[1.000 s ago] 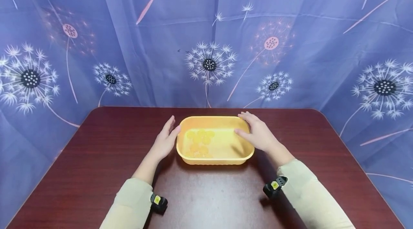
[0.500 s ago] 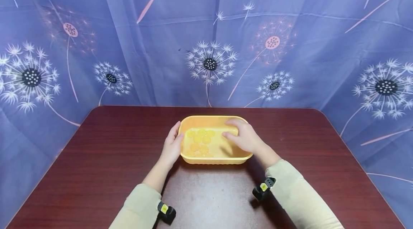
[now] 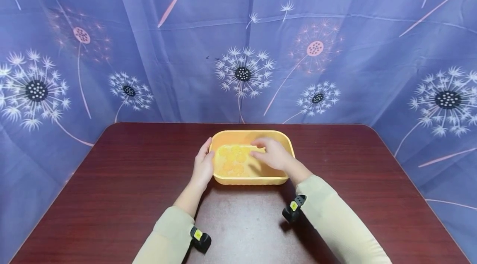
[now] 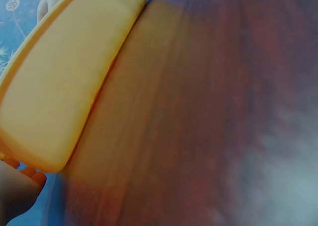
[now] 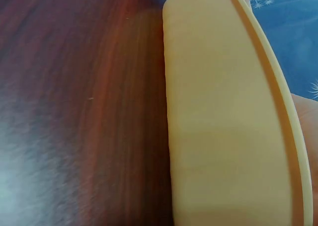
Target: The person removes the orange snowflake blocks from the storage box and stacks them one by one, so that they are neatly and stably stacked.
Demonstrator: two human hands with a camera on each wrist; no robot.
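Observation:
A yellow plastic basin (image 3: 249, 181) stands near the table's far edge, its long front wall facing me. Several flat, round yellow pieces (image 3: 232, 159) lie in its left half; their kind is hard to tell. My left hand (image 3: 203, 168) grips the basin's left end, thumb at the rim and fingers (image 4: 34, 177) against the outside. Inside the right half, my right hand (image 3: 275, 156) hovers over the floor with thumb and fingers spread apart, and no object shows between them. In the right wrist view the basin's wall (image 5: 223, 112) hides most of that hand.
The dark red-brown wooden table (image 3: 141, 189) extends on both sides of the basin and in front of it. A blue curtain (image 3: 179, 61) with dandelion prints hangs behind and beside the table. Each sleeve cuff carries a small black camera (image 3: 201, 240).
My left hand has moved right and taken hold of the basin's left end. The right hand has moved left, from the right rim into the basin. The basin has shifted slightly right and away.

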